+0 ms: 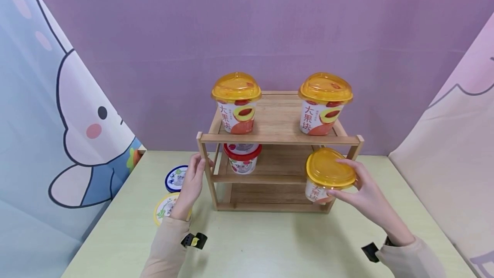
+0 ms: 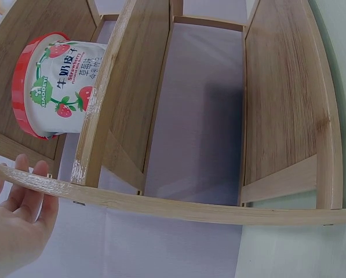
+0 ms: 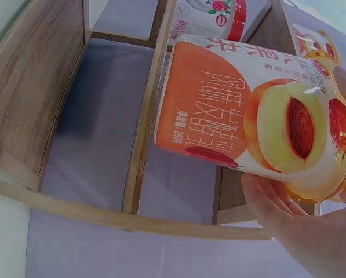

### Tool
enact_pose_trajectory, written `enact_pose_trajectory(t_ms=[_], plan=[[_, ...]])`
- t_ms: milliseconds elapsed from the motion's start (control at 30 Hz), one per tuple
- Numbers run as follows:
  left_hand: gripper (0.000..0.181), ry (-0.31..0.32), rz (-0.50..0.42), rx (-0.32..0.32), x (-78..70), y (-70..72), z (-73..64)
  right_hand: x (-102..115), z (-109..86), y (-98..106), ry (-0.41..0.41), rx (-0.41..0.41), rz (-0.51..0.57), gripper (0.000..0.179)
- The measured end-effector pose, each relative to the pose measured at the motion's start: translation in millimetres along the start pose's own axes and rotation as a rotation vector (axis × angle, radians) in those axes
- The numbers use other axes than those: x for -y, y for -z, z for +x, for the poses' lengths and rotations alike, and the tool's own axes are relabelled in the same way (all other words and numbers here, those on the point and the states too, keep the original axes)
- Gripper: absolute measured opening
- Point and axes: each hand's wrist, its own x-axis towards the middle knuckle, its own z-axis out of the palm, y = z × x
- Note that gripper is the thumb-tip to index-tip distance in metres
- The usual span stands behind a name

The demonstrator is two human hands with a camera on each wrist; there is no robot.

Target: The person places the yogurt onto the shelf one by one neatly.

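My right hand (image 1: 362, 185) grips a yogurt cup (image 1: 318, 192) by its domed orange lid, thumb on the near side. The cup, printed with a halved peach (image 3: 297, 124), is tilted at the front right of the wooden shelf (image 1: 270, 179), overlapping the middle tier's rail. My left hand (image 1: 193, 181) holds the shelf's left front post (image 2: 132, 200), fingertips showing past it. A red-rimmed strawberry tub (image 2: 62, 84) stands on the middle tier at the left, another stacked on it. Two more orange-lidded cups, a left one (image 1: 237, 104) and a right one (image 1: 325, 104), stand on the top tier.
Left of the shelf on the pale table (image 1: 254, 248) are a blue-rimmed tub (image 1: 175, 179) and a yellow-rimmed tub (image 1: 164, 209), the latter partly hidden by my left arm. A purple cloth (image 1: 270, 25) hangs close behind the shelf, with printed cloths at both sides.
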Motion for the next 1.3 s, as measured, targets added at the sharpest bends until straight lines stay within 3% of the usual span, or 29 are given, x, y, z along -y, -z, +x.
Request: enact_pose_trajectory(t_ms=[333, 633, 833, 1000, 1300], plan=[[0.024, 0.025, 0.0, 0.003, -7.2, -0.5, -0.6, -3, 12.8, -5, -0.017, 0.018, -0.049, 0.065], [0.026, 0.036, -0.001, 0.025, 17.5, 2.8, 3.5, -5, 21.7, -11, -0.03, 0.016, -0.038, 0.065], [0.027, 0.007, -0.004, 0.022, 22.6, 2.4, 3.9, -6, 27.6, -15, -0.055, 0.036, -0.019, 0.064], [0.025, 0.021, -0.008, 0.019, 18.3, 2.3, 3.9, -7, 35.3, -15, -0.092, 0.063, -0.015, 0.062], [0.023, 0.028, 0.0, 0.009, -6.4, -1.1, -0.9, -15, 51.6, -15, -0.144, 0.11, 0.07, 0.076]])
